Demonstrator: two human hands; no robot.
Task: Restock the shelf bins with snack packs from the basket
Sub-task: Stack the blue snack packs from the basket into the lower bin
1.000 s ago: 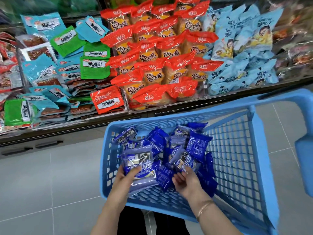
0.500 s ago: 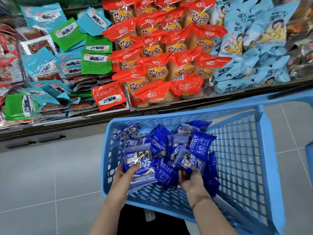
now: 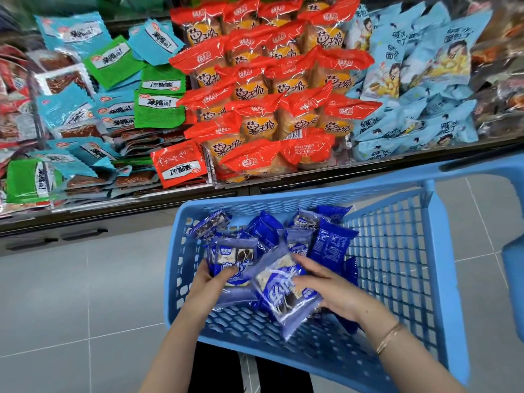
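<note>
A light blue plastic basket (image 3: 442, 279) holds several dark blue snack packs (image 3: 331, 245). My left hand (image 3: 211, 283) grips a small stack of blue packs (image 3: 236, 256) at the basket's near left, thumb on top. My right hand (image 3: 331, 287) holds another blue pack (image 3: 283, 293) tilted up beside that stack, fingers curled over its upper edge. The shelf bins (image 3: 215, 177) lie beyond the basket, filled with snacks.
The bins hold red-orange packs (image 3: 263, 109) in the middle, pale blue bags (image 3: 411, 80) to the right, and teal and green flat packs (image 3: 113, 89) to the left. Grey floor tiles (image 3: 85, 293) lie left of the basket. The basket handle (image 3: 482, 165) arches at right.
My right hand has lifted one blue pack out of the pile and brought it left towards the stack in my left hand. The camera has moved closer to the shelf.
</note>
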